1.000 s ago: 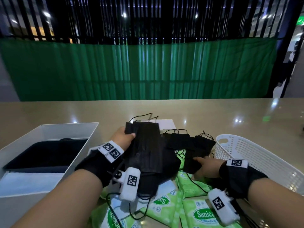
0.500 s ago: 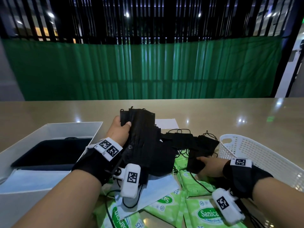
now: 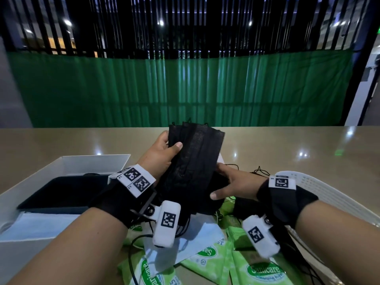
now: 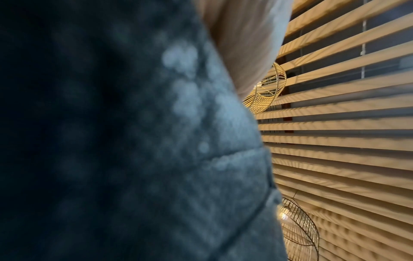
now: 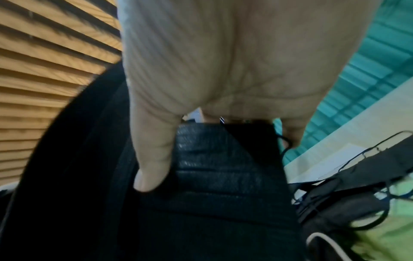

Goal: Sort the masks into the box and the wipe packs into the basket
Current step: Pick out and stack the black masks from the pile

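Masks (image 3: 193,167) gripped by both hands; box (image 3: 67,165) contents dark, perhaps masks.

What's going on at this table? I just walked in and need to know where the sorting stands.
A person is gathering a stack of black masks: the left hand grips its upper edge and the right hand pinches its lower side, holding it above the table. The white box on the left already holds something dark. Green wipe packs lie on the table; none shows in the white basket.
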### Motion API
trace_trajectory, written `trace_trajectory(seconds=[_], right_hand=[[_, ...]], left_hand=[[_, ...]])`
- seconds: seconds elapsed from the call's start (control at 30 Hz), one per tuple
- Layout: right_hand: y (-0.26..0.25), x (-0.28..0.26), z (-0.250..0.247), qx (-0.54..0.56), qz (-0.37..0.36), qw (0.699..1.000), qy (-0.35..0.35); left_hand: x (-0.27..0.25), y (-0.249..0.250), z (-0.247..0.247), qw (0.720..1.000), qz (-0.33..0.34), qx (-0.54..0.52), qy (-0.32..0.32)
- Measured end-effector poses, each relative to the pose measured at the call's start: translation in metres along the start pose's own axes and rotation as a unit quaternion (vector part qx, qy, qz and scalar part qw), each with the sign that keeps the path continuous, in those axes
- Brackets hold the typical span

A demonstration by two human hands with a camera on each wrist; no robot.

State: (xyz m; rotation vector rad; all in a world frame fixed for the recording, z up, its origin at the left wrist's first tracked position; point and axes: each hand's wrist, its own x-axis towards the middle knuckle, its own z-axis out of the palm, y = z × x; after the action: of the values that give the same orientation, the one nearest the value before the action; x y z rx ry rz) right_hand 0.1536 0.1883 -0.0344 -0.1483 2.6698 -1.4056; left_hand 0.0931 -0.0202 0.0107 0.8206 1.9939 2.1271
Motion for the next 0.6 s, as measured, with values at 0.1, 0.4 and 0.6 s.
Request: trace_trajectory(seconds=[0.1,0.4,0.6], right_hand=[[-0.006,0.006,0.006,0.026,-0.021,0.999,0.017],[-0.007,-0.017,-0.024,0.315,-0.084,0.939,0.109],[0.019,-0.033,-0.038,0.390,-0.006,0.902,0.187]], left_hand=[[-0.003,0.003,-0.001,1.000,0.012,-0.017,-0.014],[0.015,0.001,-0.030,0.983,0.016,-0.021,0.179],[0.019,-0.051,-0.018,0.961,-0.144,-0.152,0.181]])
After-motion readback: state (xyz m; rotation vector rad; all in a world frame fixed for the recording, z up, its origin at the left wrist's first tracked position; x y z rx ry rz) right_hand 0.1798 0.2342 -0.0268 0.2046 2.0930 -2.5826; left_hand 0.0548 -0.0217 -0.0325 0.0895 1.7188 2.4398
